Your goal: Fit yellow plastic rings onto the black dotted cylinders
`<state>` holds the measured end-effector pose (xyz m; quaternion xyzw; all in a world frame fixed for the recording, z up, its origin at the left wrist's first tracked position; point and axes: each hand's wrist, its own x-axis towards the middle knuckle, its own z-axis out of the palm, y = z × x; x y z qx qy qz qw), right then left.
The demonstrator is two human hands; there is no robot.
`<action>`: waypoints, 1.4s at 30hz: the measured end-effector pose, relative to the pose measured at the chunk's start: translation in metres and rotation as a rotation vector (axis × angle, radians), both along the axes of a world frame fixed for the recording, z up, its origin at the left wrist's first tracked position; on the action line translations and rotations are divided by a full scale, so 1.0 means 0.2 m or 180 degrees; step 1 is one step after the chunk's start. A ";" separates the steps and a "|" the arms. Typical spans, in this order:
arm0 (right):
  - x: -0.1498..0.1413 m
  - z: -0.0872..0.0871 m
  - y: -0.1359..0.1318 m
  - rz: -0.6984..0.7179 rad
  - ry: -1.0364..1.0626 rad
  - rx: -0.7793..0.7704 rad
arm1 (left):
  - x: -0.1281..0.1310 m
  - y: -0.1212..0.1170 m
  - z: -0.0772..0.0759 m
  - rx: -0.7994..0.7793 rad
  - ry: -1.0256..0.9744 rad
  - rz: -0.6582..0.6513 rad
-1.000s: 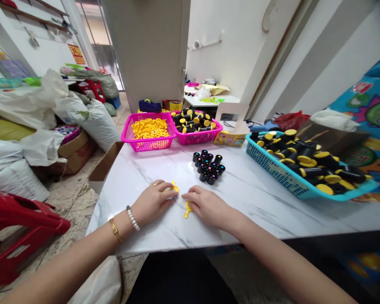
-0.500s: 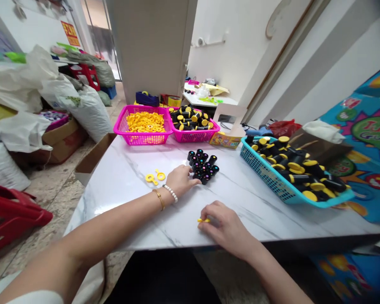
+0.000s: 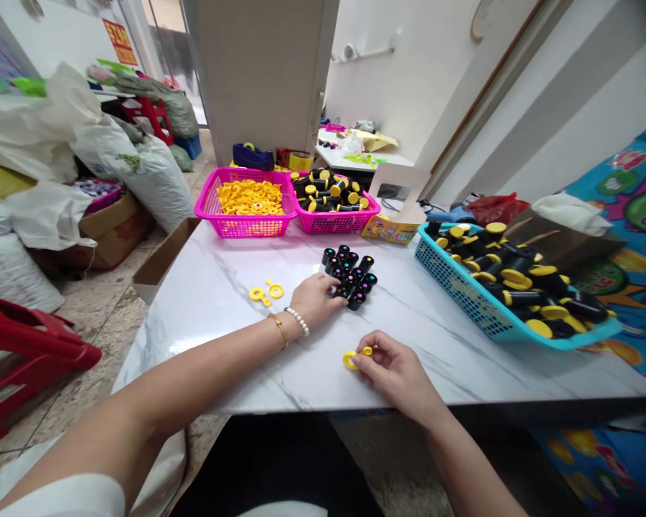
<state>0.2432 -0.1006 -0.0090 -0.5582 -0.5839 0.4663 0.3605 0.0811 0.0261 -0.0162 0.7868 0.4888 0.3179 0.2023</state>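
My left hand (image 3: 316, 300), with a bead bracelet and a gold bangle at the wrist, reaches to the near left side of a cluster of black cylinders (image 3: 364, 263). Its thumb and fingers close around one cylinder at that edge. The cylinders stand upright and carry small coloured dots on top. Nearer the table's front edge, my right hand (image 3: 390, 370) pinches a yellow plastic ring piece (image 3: 349, 360) with a smaller loop on it. Left of my left hand lie a couple of similar yellow ring pieces (image 3: 274, 289), flat on the marbled table (image 3: 220, 337).
Behind the cluster stand a pink basket (image 3: 226, 228) of yellow pieces and another pink basket (image 3: 331, 224) of black-and-yellow cylinders. A blue basket (image 3: 463, 309) of such cylinders is at right. A printed carton (image 3: 390, 230) stands between. A red stool (image 3: 26, 366) is at left.
My right hand has lifted slightly and turned, so the yellow ring piece now shows more fully. My left hand stays at the black cylinders. The whole view has shifted a little.
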 end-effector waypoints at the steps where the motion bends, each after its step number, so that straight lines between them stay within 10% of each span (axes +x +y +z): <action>1: 0.00 0.00 0.00 -0.0036 -0.0009 -0.0053 | -0.02 -0.02 0.00 -0.0008 -0.0013 -0.0057; 11: -0.06 0.06 0.10 0.0030 0.0575 -0.0559 | -0.37 -0.48 0.03 -0.0483 -0.0052 -0.0539; 21: -0.29 0.05 0.21 0.0219 0.0596 -0.0575 | -0.37 -0.48 0.04 -0.0528 -0.0121 -0.0597; 30: -0.30 0.03 0.17 0.0193 0.0519 -0.0467 | -0.32 -0.49 0.06 -0.2728 -0.1591 -0.0422; 42: -0.21 0.02 0.22 0.0500 0.1112 -0.0940 | -0.32 -0.53 0.01 -0.2500 -0.1638 -0.0477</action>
